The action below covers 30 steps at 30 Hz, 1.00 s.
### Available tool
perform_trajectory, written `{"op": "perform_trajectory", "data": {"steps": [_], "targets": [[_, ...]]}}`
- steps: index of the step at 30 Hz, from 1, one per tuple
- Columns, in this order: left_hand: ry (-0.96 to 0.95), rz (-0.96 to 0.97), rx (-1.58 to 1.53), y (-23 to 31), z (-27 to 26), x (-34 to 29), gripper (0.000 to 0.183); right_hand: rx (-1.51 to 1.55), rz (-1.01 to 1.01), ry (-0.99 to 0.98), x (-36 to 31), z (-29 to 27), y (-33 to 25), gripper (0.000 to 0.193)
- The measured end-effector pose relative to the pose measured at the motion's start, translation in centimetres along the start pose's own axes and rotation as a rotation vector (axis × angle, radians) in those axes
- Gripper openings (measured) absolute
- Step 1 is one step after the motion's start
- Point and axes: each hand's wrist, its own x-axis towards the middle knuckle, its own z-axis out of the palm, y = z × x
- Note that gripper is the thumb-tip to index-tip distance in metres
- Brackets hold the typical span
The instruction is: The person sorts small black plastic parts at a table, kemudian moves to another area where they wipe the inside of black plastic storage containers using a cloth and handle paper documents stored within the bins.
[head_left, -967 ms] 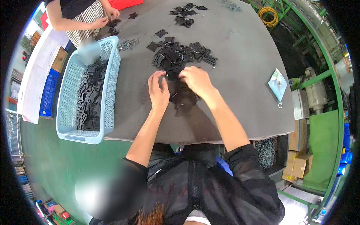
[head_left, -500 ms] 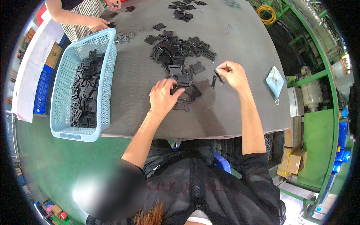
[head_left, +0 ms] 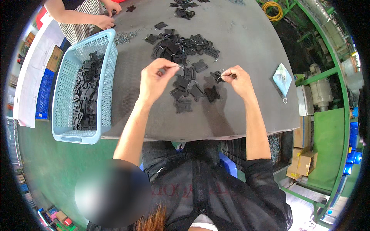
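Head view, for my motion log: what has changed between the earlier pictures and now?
The right hand moved rightward after the first picture and pinches a black piece. The left hand shifted forward-left since the second, apparently pinching a thin metal piece. The blue basket and mask stayed put.

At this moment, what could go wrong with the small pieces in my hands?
Your left hand pinches a thin metal piece, which might slip and get lost among the loose black parts. Your right hand appears to pinch a separate black part near its edge, so that could twist or drop.
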Motion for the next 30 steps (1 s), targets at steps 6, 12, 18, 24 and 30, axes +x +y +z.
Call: {"op": "perform_trajectory", "data": {"steps": [6, 12, 18, 24, 30], "targets": [[0.088, 0.279, 0.468, -2.5, 1.5, 0.6, 0.018, 0.312, 0.120, 0.073, -0.3, -1.2, 0.4, 0.006], [-0.362, 0.335, 0.690, -3.2, 6.3, 0.5, 0.019, 1.078, 0.350, -0.045, -1.0, -1.9, 1.8, 0.023], [-0.308, 0.185, 0.246, -0.8, 5.5, 2.6, 0.011, -0.064, -0.090, -0.029, -1.8, 0.9, 2.6, 0.042], [-0.032, 0.224, 0.562, -0.9, 2.1, 3.6, 0.014, -0.299, -0.055, -0.112, 1.2, 4.0, 0.0, 0.036], [-0.351, -0.044, 0.493, -1.0, 0.8, -1.8, 0.017, -0.470, -0.114, -0.184, 3.7, 4.5, 0.8, 0.014]]}}
